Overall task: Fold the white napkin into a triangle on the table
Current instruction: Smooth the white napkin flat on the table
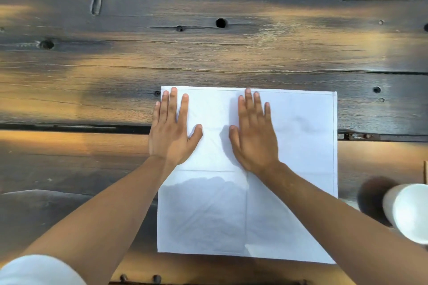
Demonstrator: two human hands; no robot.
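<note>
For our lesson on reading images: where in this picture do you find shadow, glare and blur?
Head view: shadow falls across the near half of the white napkin; warm orange glare streaks the wooden table; the white cup at the right edge is blurred; the hands stay sharp.

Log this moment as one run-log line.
napkin: flat, unfolded, square | left hand: flat near its far-left corner | right hand: flat on its far half | triangle fold: not started
</note>
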